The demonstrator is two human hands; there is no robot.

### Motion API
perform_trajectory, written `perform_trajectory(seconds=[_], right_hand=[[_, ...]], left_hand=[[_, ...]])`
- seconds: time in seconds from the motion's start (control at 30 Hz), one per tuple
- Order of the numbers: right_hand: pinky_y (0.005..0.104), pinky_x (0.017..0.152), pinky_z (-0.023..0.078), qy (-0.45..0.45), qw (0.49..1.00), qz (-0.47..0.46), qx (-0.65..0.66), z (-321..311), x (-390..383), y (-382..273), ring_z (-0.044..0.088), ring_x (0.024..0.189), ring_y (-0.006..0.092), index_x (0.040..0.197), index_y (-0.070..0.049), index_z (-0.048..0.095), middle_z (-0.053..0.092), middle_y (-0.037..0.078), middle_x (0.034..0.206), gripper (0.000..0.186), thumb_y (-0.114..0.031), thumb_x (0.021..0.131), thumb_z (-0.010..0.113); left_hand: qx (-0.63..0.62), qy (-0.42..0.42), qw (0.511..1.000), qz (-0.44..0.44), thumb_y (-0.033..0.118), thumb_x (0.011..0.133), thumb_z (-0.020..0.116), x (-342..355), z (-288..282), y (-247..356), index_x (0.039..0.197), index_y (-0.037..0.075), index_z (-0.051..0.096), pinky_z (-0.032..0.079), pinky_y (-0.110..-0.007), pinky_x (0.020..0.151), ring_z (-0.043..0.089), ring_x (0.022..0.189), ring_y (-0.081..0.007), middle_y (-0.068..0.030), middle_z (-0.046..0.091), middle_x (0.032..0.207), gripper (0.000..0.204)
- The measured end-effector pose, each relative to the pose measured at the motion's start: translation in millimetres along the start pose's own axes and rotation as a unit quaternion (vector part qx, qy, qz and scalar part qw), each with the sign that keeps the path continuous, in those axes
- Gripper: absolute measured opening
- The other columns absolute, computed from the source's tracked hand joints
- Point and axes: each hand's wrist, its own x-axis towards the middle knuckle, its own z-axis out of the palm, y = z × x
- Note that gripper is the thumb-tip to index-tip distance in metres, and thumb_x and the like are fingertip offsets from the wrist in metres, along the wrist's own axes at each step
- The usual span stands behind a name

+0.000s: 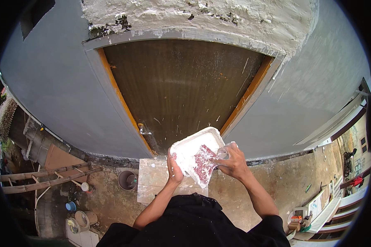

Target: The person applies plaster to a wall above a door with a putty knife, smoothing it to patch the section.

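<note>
My left hand (174,168) is closed on the left side of a white tray (212,132) that holds thick white paste or paint. The tray is held in front of my body, before the door. My right hand (234,162) is closed at the tray's right side, on a flat reddish piece (204,160) like a wide scraper, smeared with white. Its greyish grip end shows partly between my fingers. The reddish piece lies over the tray's near right part; I cannot tell its exact kind.
Ahead stands a brown door (181,86) in an orange-edged frame, under a rough white-coated ledge (202,16). Grey walls (66,94) flank it. On the ground at left are a dark bucket (127,180), a bamboo ladder (49,183) and pale tubs (81,220). A board (152,187) lies below me.
</note>
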Motion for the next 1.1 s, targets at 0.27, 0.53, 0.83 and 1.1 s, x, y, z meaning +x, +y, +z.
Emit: perform_trajectory(seconds=[0.27,0.53,0.83,1.1], right_hand=[[0.031,0.06,0.046,-0.016,0.997,-0.08,0.01,1,-8,10,0.056,0.077,0.0166,0.096,-0.027,0.072,0.056,-0.001,0.084,0.039,-0.016,0.059,0.075],[0.029,0.058,0.044,0.093,0.98,-0.154,-0.086,21,-23,15,0.055,0.068,0.0118,0.096,-0.027,0.072,0.058,-0.003,0.08,0.029,-0.017,0.07,0.066],[0.0303,0.061,0.046,0.177,0.966,-0.116,-0.148,16,-24,22,0.055,0.068,0.0106,0.092,-0.029,0.073,0.061,-0.007,0.079,0.024,-0.024,0.069,0.072],[0.0325,0.068,0.049,0.235,0.948,-0.11,-0.187,-30,9,19,0.062,0.073,0.0154,0.079,-0.023,0.07,0.065,-0.003,0.081,0.015,-0.023,0.067,0.077]], left_hand=[[-0.083,0.013,0.992,-0.089,0.032,0.1,0.023,0,-5,-4,0.13,-0.001,0.037,0.036,-0.035,0.102,0.047,0.119,-0.0228,-0.0147,0.048,0.126,0.047],[-0.134,0.012,0.986,-0.094,0.035,0.099,0.026,4,7,9,0.124,0.0,0.044,0.042,-0.035,0.097,0.054,0.111,-0.023,-0.0135,0.054,0.121,0.047],[-0.153,0.049,0.982,-0.1,0.031,0.095,0.034,10,-8,3,0.118,0.001,0.05,0.045,-0.038,0.095,0.058,0.106,-0.0249,-0.0127,0.059,0.114,0.041],[-0.146,0.035,0.985,-0.082,0.03,0.094,0.031,18,-15,-9,0.123,-0.002,0.046,0.043,-0.04,0.098,0.055,0.112,-0.029,-0.0171,0.055,0.12,0.045]])
